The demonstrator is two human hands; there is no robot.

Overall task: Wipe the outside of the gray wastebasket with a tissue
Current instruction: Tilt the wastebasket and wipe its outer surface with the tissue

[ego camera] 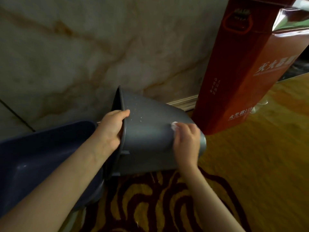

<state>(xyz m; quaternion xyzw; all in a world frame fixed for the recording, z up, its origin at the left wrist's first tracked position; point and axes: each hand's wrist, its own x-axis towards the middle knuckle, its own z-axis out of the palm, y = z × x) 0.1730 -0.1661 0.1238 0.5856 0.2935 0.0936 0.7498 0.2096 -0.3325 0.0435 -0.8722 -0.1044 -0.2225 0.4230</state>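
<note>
Head view: left hand [111,128] grips the tipped gray wastebasket [150,134] rim; right hand [186,141] fingers press tissue [174,126]; hard rubbing could shred it.

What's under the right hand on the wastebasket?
A white tissue peeks out at the fingertips of the right hand, pressed on the gray wastebasket. The rest of it is covered.

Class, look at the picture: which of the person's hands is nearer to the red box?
Right. The right hand presses a tissue on the wastebasket near its base, close beside the red box; the left hand grips the rim, farther away.
</note>
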